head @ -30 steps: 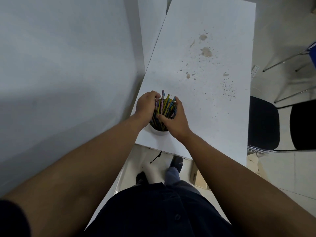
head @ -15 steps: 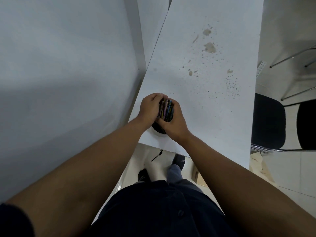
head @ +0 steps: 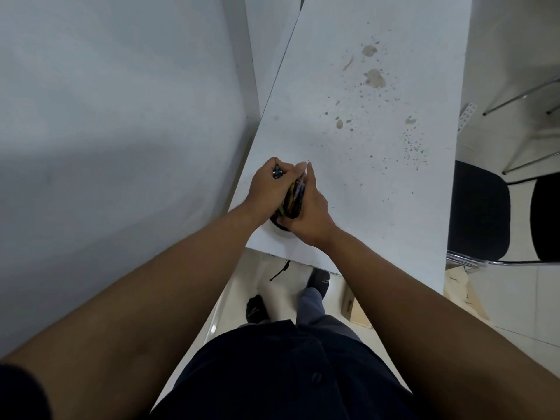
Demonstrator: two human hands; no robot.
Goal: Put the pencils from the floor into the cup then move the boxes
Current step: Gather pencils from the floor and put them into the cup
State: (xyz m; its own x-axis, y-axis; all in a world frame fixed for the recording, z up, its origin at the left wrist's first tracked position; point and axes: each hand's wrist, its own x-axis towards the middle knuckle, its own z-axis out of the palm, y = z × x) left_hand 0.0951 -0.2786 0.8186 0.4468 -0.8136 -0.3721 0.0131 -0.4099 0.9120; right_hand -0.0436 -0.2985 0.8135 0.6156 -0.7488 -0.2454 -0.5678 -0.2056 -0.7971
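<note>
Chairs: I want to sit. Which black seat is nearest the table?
The seat right beside the table; the other seat stands beyond it, cut off by the picture's edge.

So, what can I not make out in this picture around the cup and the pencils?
Head view only.
- cup: nearly all hidden under both hands; only a rim sliver shows.
- pencils: mostly covered by left hand and right hand; number unknowable.
- right fingertips: motion-blurred, grip unclear.
- box on the floor: cut off by the table edge.

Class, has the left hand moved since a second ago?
Yes. Judged against the cup, the left hand has closed rightward toward the right hand, squeezing the pencils into a tight bundle.
</note>
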